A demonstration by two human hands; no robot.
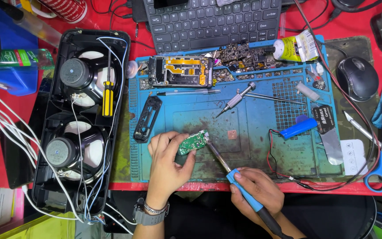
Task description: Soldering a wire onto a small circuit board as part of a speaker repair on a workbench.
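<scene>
Lying open at far left, a black plastic speaker housing [81,119] bares two round cones and white wires. On the stained blue mat [253,155], the left hand [166,161] pinches a small green circuit board [192,142]. The right hand [258,190] clenches a blue-handled soldering iron [233,175], its metal tip touching the board's right edge.

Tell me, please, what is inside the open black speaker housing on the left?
Inside the speaker housing sit two round speaker drivers, a yellow-handled screwdriver and white and blue wires. Whatever lies beneath the drivers is covered.
</scene>
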